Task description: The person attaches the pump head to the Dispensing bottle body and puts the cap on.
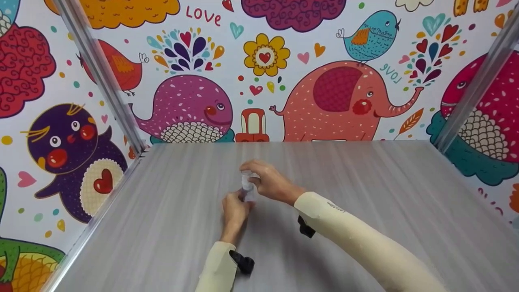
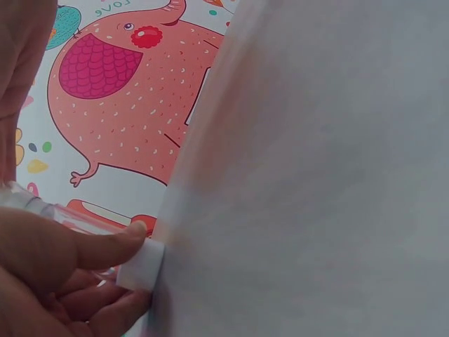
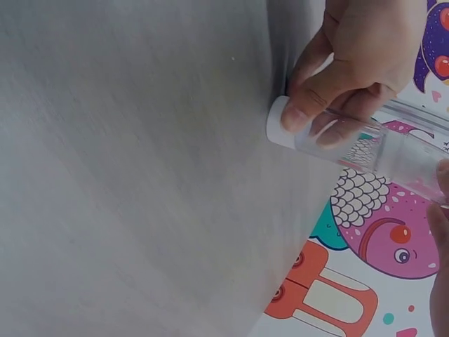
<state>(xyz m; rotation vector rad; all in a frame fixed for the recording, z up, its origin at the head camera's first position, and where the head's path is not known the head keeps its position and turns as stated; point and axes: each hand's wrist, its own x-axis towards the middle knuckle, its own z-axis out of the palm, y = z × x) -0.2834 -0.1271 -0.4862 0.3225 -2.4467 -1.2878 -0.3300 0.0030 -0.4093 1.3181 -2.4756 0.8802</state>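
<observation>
A clear cylindrical bottle (image 1: 247,183) with a white base stands upright on the tabletop, between both hands. My left hand (image 1: 235,209) grips it low down; in the right wrist view, the thumb lies against the white base (image 3: 280,123) and the other fingers wrap behind the clear wall (image 3: 351,144). Higher up, my right hand (image 1: 271,181) holds the bottle's upper end between thumb and fingers. Only the tips of that hand show at the right edge of the right wrist view. In the left wrist view, the left thumb and fingers pinch the white base (image 2: 142,265).
The grey wood-grain table (image 1: 182,227) spreads around the hands. Behind it rises a wall (image 1: 267,89) printed with cartoon animals. Metal posts (image 1: 101,77) stand at the table's back corners. Each sleeve carries a small black wrist mount (image 1: 243,263).
</observation>
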